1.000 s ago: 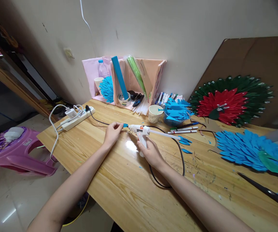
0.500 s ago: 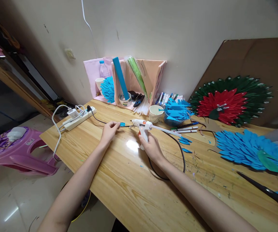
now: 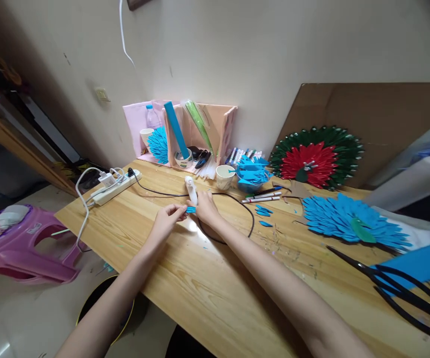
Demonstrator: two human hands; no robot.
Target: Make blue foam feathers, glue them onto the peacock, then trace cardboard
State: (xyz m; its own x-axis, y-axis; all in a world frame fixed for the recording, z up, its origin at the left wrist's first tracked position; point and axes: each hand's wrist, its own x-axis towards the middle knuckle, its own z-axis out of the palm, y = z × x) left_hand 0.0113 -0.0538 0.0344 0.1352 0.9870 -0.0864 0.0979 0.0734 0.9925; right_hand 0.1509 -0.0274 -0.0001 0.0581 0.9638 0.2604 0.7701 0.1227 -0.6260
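Note:
My left hand (image 3: 169, 219) pinches a small blue paper piece (image 3: 190, 210) just above the wooden table (image 3: 215, 283). My right hand (image 3: 206, 209) is closed on a white glue gun (image 3: 190, 189). The gun is tipped so that its handle end points up and away and its nozzle end is down at the blue piece. The two hands almost touch around that piece. The gun's black cord (image 3: 237, 199) loops over the table and runs to a white power strip (image 3: 115, 186) at the left.
At the back stand a pink organiser (image 3: 215, 124), a paper cup (image 3: 224, 177) and a bowl of blue pieces (image 3: 251, 174), with markers (image 3: 262, 197) beside them. A red-green paper fan (image 3: 314, 157) and a blue fan (image 3: 349, 222) are at the right. Black scissors (image 3: 405, 291) lie near right. A pink stool (image 3: 24, 241) stands left.
The glue gun has swung from lying sideways to nozzle-down over the blue piece. Both hands have drawn together, and the view has shifted to the right.

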